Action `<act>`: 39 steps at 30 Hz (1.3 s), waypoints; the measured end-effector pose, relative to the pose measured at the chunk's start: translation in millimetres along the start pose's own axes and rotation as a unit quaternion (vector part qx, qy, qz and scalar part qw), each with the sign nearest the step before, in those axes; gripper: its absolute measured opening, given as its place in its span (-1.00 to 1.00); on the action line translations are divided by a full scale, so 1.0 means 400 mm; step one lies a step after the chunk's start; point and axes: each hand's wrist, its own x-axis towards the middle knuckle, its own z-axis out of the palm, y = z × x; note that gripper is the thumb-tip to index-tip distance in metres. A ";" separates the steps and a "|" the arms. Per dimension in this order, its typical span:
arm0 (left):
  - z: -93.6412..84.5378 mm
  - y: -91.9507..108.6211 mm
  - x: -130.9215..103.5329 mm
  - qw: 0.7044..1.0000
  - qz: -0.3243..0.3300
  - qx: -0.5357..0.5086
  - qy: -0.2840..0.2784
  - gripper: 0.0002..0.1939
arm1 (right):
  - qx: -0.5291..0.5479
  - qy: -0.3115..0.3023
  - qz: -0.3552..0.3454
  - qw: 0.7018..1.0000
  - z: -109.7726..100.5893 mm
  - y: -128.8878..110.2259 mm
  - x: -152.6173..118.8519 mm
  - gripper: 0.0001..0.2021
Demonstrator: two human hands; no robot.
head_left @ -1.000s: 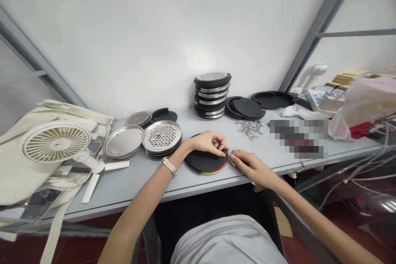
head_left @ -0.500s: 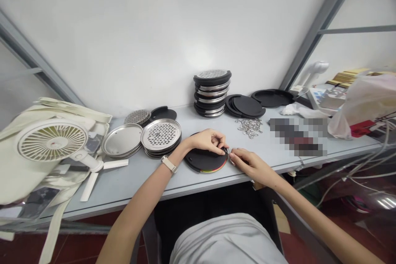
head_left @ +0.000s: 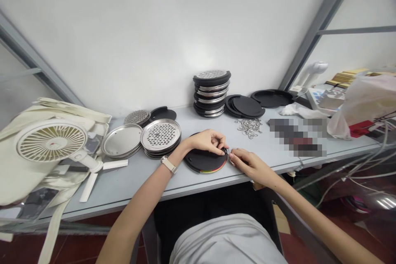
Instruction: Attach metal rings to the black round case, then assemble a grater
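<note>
Pinching small metal piece [head_left: 228, 152], right hand's [head_left: 254, 168] fingers together at right edge of black disc [head_left: 204, 162]. Left hand's [head_left: 208, 140] fingers curled down over same edge; cannot tell whether clamped. Left wrist, wearing watch [head_left: 169, 164], bent inward. Forearms angling inward. Disc flat on table [head_left: 192, 180].

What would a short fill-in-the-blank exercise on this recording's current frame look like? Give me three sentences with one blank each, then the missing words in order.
1. The left hand is over a disc whose broad upper face is coloured ____.
2. In the picture, the fingertips of the right hand are by the disc's ____ side.
3. The round white fan is toward the picture's far ____.

Missing words: black; right; left.
</note>
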 end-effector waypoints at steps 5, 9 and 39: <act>0.003 0.001 0.001 1.000 -0.003 -0.001 -0.002 -0.75 | 0.006 0.002 0.000 1.000 -0.002 0.000 -0.002 -0.63; 0.001 0.001 0.002 1.000 0.006 0.030 0.003 -0.77 | 0.034 0.013 0.029 0.999 0.008 0.000 0.006 -0.62; -0.002 0.009 -0.004 0.998 0.022 0.065 -0.003 -0.76 | 0.021 0.016 0.019 0.999 0.009 -0.008 0.003 -0.65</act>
